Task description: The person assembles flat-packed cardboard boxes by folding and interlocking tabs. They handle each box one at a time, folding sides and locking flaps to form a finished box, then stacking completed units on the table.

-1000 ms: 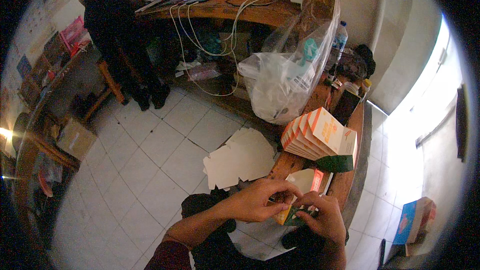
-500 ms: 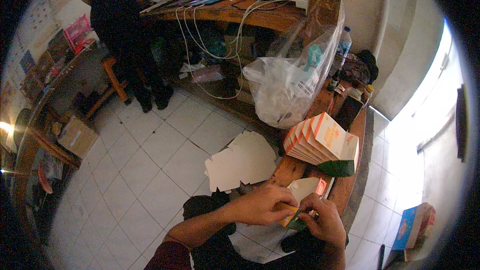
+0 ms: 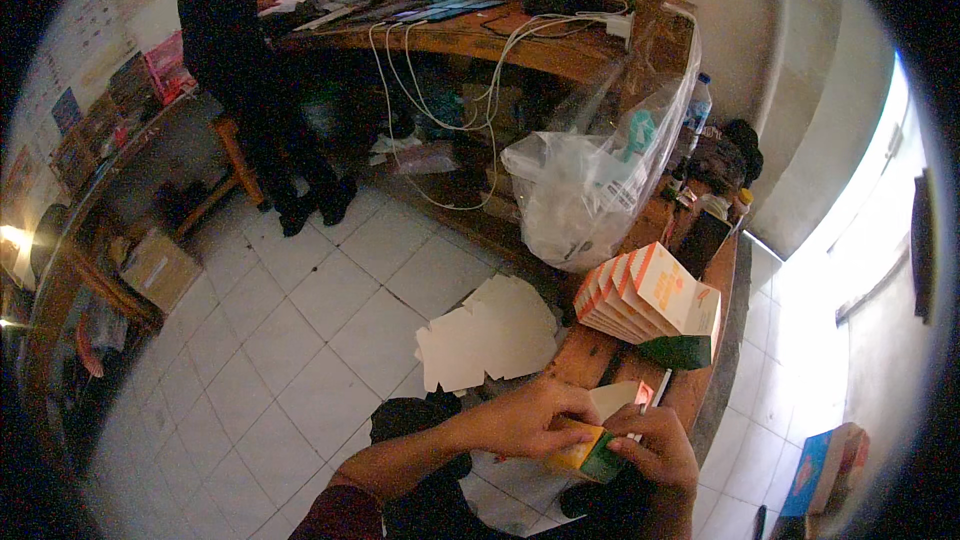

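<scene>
Low over my lap, my left hand (image 3: pixel 530 415) and my right hand (image 3: pixel 655 448) both pinch a small cardboard carton (image 3: pixel 592 458) with yellow and green faces. My left fingers press on its yellow side; the right thumb and fingers close on the green side. Behind them shows a pale card panel (image 3: pixel 612 398) with a red-orange print; whether it belongs to the held carton I cannot tell. Beyond my right hand, a nested stack of orange-and-white cartons (image 3: pixel 650 290) with a green end lies on the wooden bench (image 3: pixel 582 355).
Flat pale card blanks (image 3: pixel 488 335) are piled left of the bench. A clear plastic bag (image 3: pixel 580 200) stands beyond the cartons, near a water bottle (image 3: pixel 698 105). White cables (image 3: pixel 470 120) hang from a desk. Another person (image 3: pixel 255 70) stands at the far left.
The carton has turned, so more of its yellow and green faces shows, and my right fingers have shifted along it. The whole scene sits slightly lower in view; the other person's forearm now shows.
</scene>
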Demonstrator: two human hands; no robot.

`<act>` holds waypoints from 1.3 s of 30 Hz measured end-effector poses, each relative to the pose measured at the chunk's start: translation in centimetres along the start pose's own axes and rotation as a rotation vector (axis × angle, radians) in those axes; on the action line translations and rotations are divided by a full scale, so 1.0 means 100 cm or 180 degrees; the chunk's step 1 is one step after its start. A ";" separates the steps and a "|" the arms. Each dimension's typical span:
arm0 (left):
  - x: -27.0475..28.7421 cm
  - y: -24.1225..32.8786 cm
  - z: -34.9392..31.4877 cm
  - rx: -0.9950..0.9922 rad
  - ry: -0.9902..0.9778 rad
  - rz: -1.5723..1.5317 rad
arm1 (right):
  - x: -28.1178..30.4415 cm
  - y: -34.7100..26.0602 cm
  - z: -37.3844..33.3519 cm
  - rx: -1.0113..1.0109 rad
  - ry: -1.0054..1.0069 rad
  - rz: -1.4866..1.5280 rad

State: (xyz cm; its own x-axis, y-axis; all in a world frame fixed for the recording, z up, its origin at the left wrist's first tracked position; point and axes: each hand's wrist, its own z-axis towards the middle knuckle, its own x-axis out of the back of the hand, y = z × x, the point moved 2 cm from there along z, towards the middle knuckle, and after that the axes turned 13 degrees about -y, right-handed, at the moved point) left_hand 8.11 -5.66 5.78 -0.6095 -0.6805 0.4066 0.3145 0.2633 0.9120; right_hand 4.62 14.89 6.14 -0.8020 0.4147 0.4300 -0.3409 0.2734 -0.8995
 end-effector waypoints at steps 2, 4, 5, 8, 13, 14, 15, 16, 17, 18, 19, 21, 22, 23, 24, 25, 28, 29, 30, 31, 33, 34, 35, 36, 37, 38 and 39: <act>0.001 0.000 0.001 0.0054 -0.0004 -0.0028 | -0.004 -0.003 0.003 0.0050 0.0391 -0.0150; 0.004 0.005 0.000 0.0146 -0.0146 -0.0009 | -0.006 0.003 0.001 0.0035 0.0178 -0.0252; 0.003 0.005 0.000 0.0085 -0.0143 -0.0050 | -0.006 0.005 0.001 0.0032 0.0071 -0.0299; -0.002 0.000 0.001 -0.0094 -0.0157 -0.0091 | -0.007 0.006 0.000 0.0091 -0.0041 0.0174; 0.001 0.005 0.000 -0.0120 -0.0191 0.0001 | -0.009 -0.001 0.000 0.0093 -0.0060 0.0766; 0.001 0.004 -0.001 -0.0083 -0.0131 -0.0021 | -0.011 -0.004 0.001 0.0091 -0.0020 0.0846; 0.001 0.003 -0.001 -0.0045 -0.0069 -0.0044 | -0.013 -0.004 0.002 0.0019 0.0093 0.0528; 0.002 0.002 -0.002 -0.0005 -0.0004 -0.0060 | -0.017 -0.002 0.003 -0.0046 0.0204 0.0208; 0.002 0.002 -0.003 -0.0042 0.0014 -0.0018 | -0.020 0.002 0.004 -0.0109 0.0313 -0.0111; 0.002 0.002 -0.003 -0.0078 0.0034 0.0023 | -0.020 0.015 0.002 -0.0104 0.0655 -0.0291; 0.002 0.002 -0.004 -0.0122 0.0041 0.0065 | -0.019 0.025 -0.001 -0.0105 0.1011 -0.0473; 0.011 0.006 -0.012 0.0026 -0.0545 -0.0100 | -0.021 0.037 -0.017 0.0047 0.1721 0.1744; 0.014 0.006 -0.017 0.0103 -0.0846 -0.0189 | -0.014 0.032 -0.016 0.0074 0.1868 0.1350; 0.015 0.005 -0.024 0.0085 -0.0743 -0.0327 | -0.003 0.025 -0.008 0.0116 0.1974 0.0964; 0.015 0.001 -0.030 0.0066 -0.0640 -0.0462 | 0.006 0.019 -0.002 0.0162 0.2077 0.0576; 0.015 -0.001 -0.030 0.0006 -0.0564 -0.0598 | 0.006 0.012 0.003 0.0198 0.2271 0.0083; 0.016 0.015 -0.025 0.0449 0.0589 -0.1037 | -0.004 0.031 -0.009 0.0582 0.3499 -0.0138; 0.012 0.018 -0.023 0.0337 0.0929 -0.1094 | -0.012 0.010 0.000 0.1435 0.3437 -0.0362; 0.006 0.021 -0.020 0.0218 0.1266 -0.1147 | -0.017 -0.010 -0.001 0.1252 0.2958 -0.1247; -0.001 0.022 -0.021 0.0128 0.1615 -0.1205 | -0.027 -0.025 0.000 0.1050 0.2416 -0.2075; -0.014 0.023 -0.019 0.0277 0.1612 -0.1194 | -0.043 -0.031 0.017 0.1123 0.2314 -0.1704; -0.017 0.024 -0.018 0.0325 0.1607 -0.1179 | -0.046 -0.030 0.022 0.1168 0.2272 -0.1542; -0.019 0.026 -0.017 0.0293 0.1613 -0.1208 | -0.047 -0.025 0.021 0.1163 0.2180 -0.1515; -0.020 0.028 -0.016 0.0266 0.1623 -0.1236 | -0.047 -0.018 0.017 0.1160 0.2085 -0.1483; -0.021 0.029 -0.016 0.0227 0.1641 -0.1271 | -0.046 -0.014 0.014 0.1158 0.1979 -0.1464; -0.020 0.027 -0.017 0.0258 0.1598 -0.1051 | -0.044 -0.011 0.013 0.1115 0.1977 -0.1452; -0.017 0.023 -0.018 0.0294 0.1554 -0.0831 | -0.042 -0.010 0.013 0.1073 0.1974 -0.1435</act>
State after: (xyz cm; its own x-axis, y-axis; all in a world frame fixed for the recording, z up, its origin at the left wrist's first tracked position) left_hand 11.19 -5.12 7.04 -0.2440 -0.9630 0.1146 0.1197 0.0874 0.9890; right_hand 7.71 11.77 5.10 -0.1721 0.7570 0.6304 -0.7717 0.2941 -0.5638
